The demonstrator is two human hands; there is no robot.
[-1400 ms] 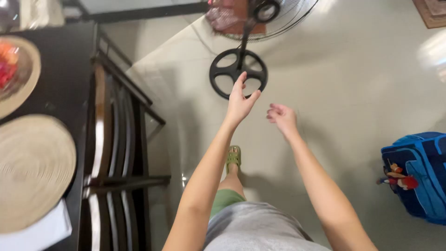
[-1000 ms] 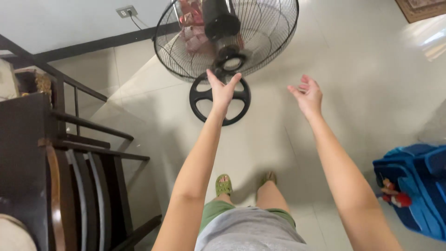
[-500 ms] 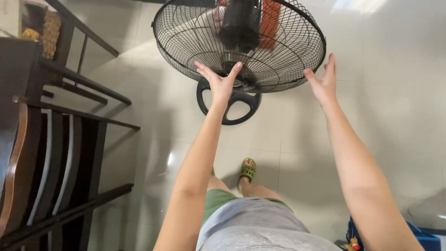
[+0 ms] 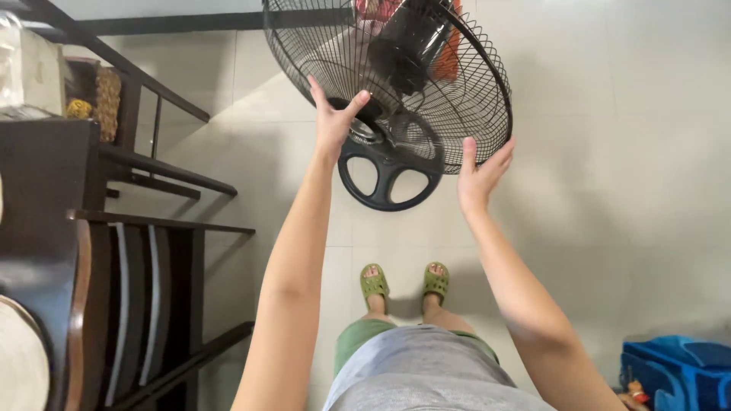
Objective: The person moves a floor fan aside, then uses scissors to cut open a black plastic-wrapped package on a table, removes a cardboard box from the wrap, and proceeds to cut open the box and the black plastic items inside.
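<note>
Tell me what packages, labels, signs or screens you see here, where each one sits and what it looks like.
No signs or screens show.
Clear plastic package: top left, on the dark sideboard; boxy, pale contents.
Red-orange label or tag: behind the black fan guard, beside the motor; details unclear.
Left hand and right hand touch the guard.

One head-worn camera, looking steeply down from above the person's own arms.

The view faces almost straight at the tiled floor (image 4: 609, 152), with the person's torso and sandalled feet at the bottom edge and both forearms running up the middle. The left hand (image 4: 333, 122) and right hand (image 4: 478, 179) sit in the upper half at arm's length from the lens, against the black wire fan guard (image 4: 457, 114) beyond them. Left of the left hand, dark chairs (image 4: 145, 297) fill the frame edge; below and right of the right hand, a blue bag (image 4: 678, 373) shows in the corner. There is only this view.
</note>
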